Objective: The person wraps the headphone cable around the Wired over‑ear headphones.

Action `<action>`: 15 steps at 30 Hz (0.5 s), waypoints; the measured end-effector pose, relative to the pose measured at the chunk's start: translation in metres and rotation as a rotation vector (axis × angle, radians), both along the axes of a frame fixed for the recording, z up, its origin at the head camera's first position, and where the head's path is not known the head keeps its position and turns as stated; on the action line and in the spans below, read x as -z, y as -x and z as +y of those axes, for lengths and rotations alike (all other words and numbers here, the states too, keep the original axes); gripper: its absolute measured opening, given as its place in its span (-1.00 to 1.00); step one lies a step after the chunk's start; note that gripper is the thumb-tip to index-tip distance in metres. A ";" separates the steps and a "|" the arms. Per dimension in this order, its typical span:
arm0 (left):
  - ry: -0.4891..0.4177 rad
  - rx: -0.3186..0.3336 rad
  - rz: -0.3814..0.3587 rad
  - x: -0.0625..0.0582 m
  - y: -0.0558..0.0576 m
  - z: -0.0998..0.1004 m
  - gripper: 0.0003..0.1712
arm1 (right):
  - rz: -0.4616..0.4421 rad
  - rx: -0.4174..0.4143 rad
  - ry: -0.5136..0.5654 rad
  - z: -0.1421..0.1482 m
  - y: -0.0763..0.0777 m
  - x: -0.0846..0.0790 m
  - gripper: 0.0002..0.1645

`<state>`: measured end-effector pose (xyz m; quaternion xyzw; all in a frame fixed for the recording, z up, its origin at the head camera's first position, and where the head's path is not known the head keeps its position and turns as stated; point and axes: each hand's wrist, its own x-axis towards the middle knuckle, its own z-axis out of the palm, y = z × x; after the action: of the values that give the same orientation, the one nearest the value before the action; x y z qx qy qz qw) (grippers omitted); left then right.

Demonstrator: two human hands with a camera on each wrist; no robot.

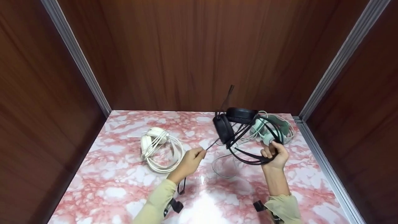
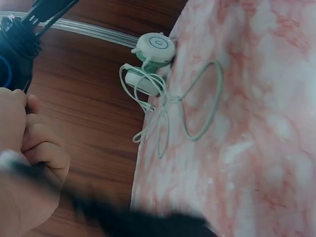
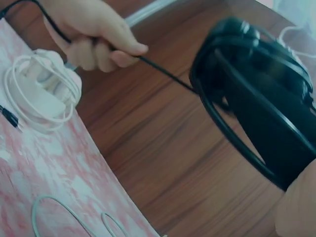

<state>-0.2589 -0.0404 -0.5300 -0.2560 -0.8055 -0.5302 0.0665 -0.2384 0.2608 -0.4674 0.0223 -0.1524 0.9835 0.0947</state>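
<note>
A black headset (image 1: 224,129) with a boom microphone (image 1: 230,91) hangs above the table, gripped at its headband by my right hand (image 1: 275,155). Its black cable (image 3: 168,74) runs taut from the earcups to my left hand (image 1: 191,160), whose curled fingers pinch it. The cable's loose end dangles below the left wrist. In the right wrist view the headband (image 3: 261,113) passes into the right hand at the edge. Some black cable is bundled around an earcup (image 2: 17,49) in the left wrist view.
White headphones (image 1: 155,140) with a coiled white cable lie on the left of the pink marbled table (image 1: 118,186). Mint-green headphones (image 2: 155,49) rest at the back right, partly behind the black headset, their pale cable (image 1: 224,175) looping forward. Brown wooden panels (image 1: 192,56) enclose the table.
</note>
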 end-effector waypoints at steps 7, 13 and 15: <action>0.118 0.012 0.052 0.010 -0.018 -0.003 -0.61 | -0.125 0.192 0.073 0.010 -0.005 -0.010 -0.56; 0.196 0.018 0.089 0.019 -0.035 -0.015 -0.60 | -0.202 0.384 0.036 0.023 -0.008 -0.014 -0.65; 0.238 0.003 0.111 0.020 -0.039 -0.018 -0.61 | -0.189 0.453 -0.017 0.024 -0.009 -0.011 -0.66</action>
<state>-0.2198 -0.0585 -0.5501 -0.2920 -0.8575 -0.4160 0.0794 -0.2289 0.2847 -0.4565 -0.1039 -0.1698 0.9337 0.2977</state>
